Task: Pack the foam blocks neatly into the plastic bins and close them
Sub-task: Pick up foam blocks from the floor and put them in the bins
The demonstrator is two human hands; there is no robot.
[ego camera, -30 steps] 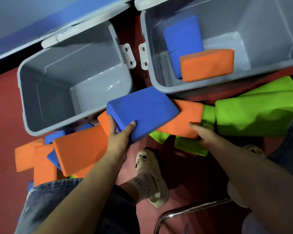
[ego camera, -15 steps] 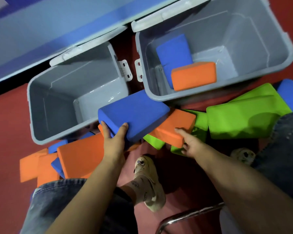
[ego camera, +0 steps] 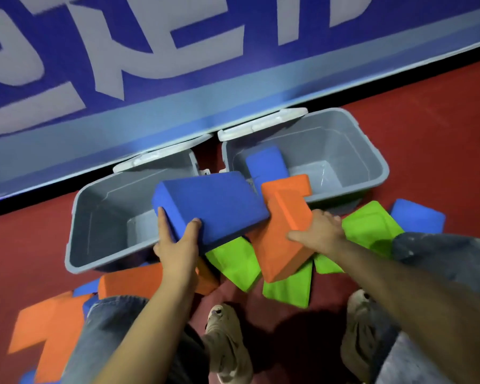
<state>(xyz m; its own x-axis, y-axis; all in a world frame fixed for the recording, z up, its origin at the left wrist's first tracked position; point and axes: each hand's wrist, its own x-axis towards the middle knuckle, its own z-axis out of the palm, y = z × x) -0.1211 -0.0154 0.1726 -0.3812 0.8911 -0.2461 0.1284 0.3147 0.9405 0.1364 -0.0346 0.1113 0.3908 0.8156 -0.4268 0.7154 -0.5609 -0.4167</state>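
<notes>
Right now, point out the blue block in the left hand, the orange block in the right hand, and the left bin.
blue block (ego camera: 214,206), head view, top face.
orange block (ego camera: 281,234), head view, broad face.
left bin (ego camera: 79,217), head view, left wall.

blue block (ego camera: 214,206) tilted over left bin (ego camera: 94,217) | orange block (ego camera: 281,231) raised | bins seemingly open

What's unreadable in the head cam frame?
- Left bin floor: partly hidden by the blue block in the left hand.
- Right bin near corner: hidden by the orange block in the right hand.
- Wall lettering: blurred, cut off by the top edge.
</notes>
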